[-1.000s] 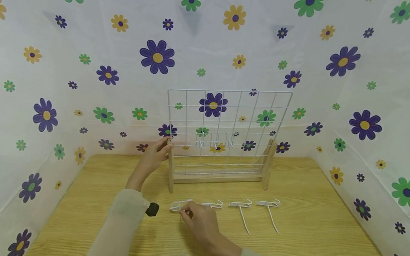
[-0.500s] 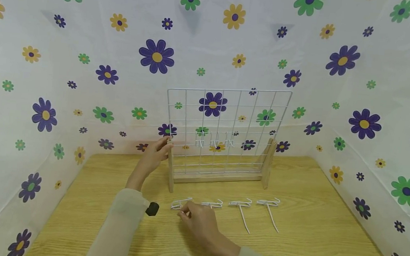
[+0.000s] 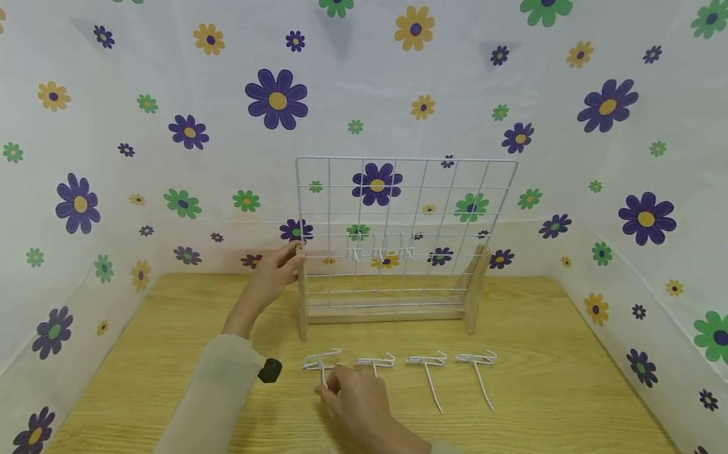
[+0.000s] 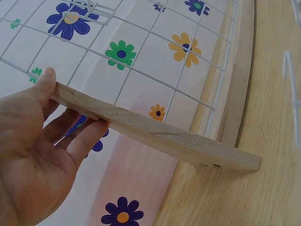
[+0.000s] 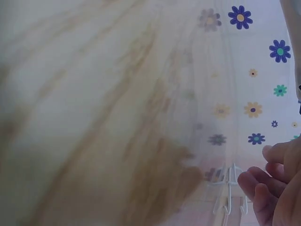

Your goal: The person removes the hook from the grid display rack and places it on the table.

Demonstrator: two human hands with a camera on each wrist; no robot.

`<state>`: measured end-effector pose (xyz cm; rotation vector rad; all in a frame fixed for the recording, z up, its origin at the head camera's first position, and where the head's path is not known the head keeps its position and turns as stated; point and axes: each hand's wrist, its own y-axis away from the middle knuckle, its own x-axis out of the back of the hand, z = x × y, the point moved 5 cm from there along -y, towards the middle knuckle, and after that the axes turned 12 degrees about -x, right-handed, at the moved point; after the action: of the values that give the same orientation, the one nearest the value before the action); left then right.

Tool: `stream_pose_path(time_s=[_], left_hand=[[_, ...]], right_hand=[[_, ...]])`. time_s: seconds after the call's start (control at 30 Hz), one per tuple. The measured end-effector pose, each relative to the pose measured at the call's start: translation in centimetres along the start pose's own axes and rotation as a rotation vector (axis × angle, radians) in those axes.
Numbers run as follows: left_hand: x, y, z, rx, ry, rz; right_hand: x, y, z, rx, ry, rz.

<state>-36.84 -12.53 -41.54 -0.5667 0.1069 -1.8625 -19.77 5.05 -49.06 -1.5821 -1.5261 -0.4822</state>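
Note:
A white wire grid panel (image 3: 404,202) stands upright in a pale wooden stand (image 3: 389,318). My left hand (image 3: 272,273) grips the upper end of the stand's left wooden post (image 4: 155,129), with the thumb on one side and fingers on the other. Several white wire hooks lie in a row before the stand. The leftmost hook (image 3: 320,360) has its prong running down to my right hand (image 3: 359,401), whose curled fingertips pinch near the prong's end. In the right wrist view, white wire (image 5: 229,188) shows beside the fingertips; blur covers the left side.
Three small hooks hang mid-height on the grid, among them the left one (image 3: 353,247). Right of my right hand lie a second hook (image 3: 385,362), a third hook (image 3: 428,362) and a fourth (image 3: 477,359). Flower-printed cloth (image 3: 157,82) encloses the wooden table (image 3: 550,384).
My right hand has shifted slightly toward me along the leftmost hook, and more of its prong shows. The left hand keeps its grip on the post.

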Motion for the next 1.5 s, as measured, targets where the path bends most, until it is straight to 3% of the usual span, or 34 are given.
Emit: stream_pose_path(time_s=[0.6,1.03,1.5], left_hand=[[0.0,0.0,-0.1,0.007,-0.01,-0.002],[0.1,-0.1,-0.1,0.003,-0.02,0.003],[0.1,-0.1,-0.1,0.009,-0.016,0.002]], right_hand=[[-0.7,1.0,0.5,-0.041,0.023,-0.156],[-1.0,1.1,0.8,-0.066,0.0,-0.219],[-1.3,1.4,0.9,-0.059,0.075,-0.278]])
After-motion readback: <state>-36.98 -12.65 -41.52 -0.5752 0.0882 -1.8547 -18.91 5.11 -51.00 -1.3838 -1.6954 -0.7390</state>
